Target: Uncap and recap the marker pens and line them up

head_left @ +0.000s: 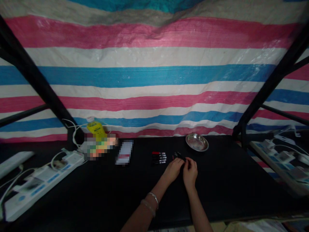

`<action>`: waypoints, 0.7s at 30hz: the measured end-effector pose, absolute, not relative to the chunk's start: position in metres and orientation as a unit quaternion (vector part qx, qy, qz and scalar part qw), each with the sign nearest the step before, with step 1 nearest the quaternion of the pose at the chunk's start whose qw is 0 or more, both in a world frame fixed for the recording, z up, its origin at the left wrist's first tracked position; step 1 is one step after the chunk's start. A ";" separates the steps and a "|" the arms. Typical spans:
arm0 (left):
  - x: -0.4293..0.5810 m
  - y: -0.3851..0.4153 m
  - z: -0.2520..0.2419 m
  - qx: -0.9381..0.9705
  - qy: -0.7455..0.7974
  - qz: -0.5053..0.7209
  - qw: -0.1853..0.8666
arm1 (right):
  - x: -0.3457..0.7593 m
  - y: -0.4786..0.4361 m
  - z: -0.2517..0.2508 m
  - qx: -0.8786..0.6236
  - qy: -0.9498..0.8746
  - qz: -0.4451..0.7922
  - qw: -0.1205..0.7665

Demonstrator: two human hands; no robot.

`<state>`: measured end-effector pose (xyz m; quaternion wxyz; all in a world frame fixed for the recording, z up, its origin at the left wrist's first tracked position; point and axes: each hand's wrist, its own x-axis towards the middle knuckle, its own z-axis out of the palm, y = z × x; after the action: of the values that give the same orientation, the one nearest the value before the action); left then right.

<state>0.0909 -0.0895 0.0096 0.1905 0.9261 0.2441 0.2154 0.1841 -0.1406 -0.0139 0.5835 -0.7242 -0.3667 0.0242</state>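
Observation:
My left hand (173,170) and my right hand (190,172) meet over the black table (217,193), fingers curled together around a small dark object (180,156) that I cannot make out. Bracelets ring my left wrist (151,202). Just left of my hands lies a short row of pens (159,157), one with a red cap, the others dark. A shallow metal dish (197,142) sits behind my right hand, apart from it.
A yellow bottle (96,129) and blurred packages (101,146) stand at the back left, a small blurred box (124,152) beside them. White power strips (38,180) with cables lie at the left; more (280,158) at the right. Black frame bars (267,87) cross the striped tarp.

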 end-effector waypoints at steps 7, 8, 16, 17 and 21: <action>0.092 -0.089 0.008 0.914 0.269 0.231 0.197 | 0.183 -0.140 -0.011 -0.694 -0.352 0.048 0.627; 0.092 -0.089 0.008 0.913 0.274 0.234 0.192 | 0.182 -0.141 -0.009 -0.687 -0.352 0.051 0.634; 0.087 -0.091 0.006 0.878 0.333 0.322 0.124 | 0.174 -0.146 0.003 -0.649 -0.402 0.026 0.645; 0.087 -0.091 0.005 0.874 0.328 0.333 0.135 | 0.174 -0.147 0.004 -0.647 -0.415 0.030 0.639; 0.085 -0.091 0.004 0.864 0.302 0.366 0.168 | 0.174 -0.147 0.002 -0.649 -0.430 0.050 0.625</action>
<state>0.0849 -0.0907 0.0037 0.1679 0.8643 0.3017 0.3657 0.1743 -0.1470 0.0023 0.6252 -0.6493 -0.4302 0.0496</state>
